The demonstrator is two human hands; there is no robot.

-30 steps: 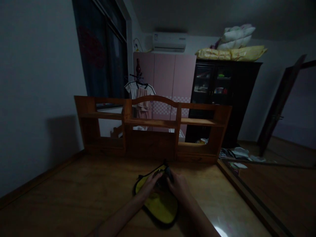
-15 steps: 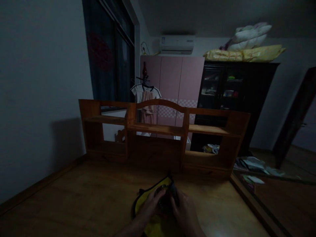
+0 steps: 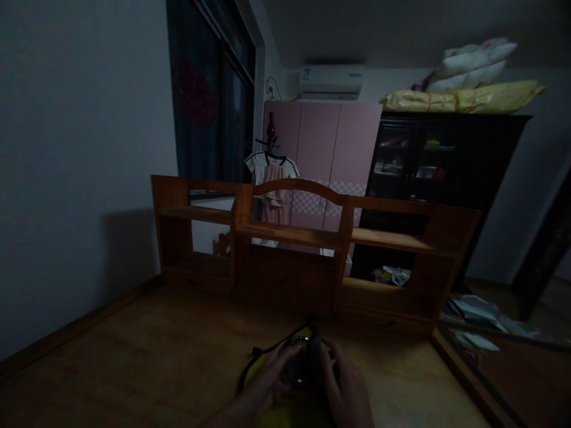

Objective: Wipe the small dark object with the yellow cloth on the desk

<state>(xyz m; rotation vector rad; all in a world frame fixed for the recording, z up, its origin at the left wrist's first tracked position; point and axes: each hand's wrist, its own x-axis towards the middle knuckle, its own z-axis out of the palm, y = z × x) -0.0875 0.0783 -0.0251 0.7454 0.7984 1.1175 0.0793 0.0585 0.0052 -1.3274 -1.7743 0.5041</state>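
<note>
Sinking lower in view: yellow pouch, short of the wooden surface's far edge. Over it, my left fingers and right fingers are holding a glossy dark item, probably hard, slick; gripping sides suits.

Yellow pouch with black edging, blackish handheld item, honey-brown wooden surface, reddish-brown shelf unit. Pink wardrobe with pink-and-white checkered band, black cabinet, yellow bundle, white air conditioner. White shirt with black stripes, pale pink garment, dark blue window with red motif, blue-grey wall.
</note>
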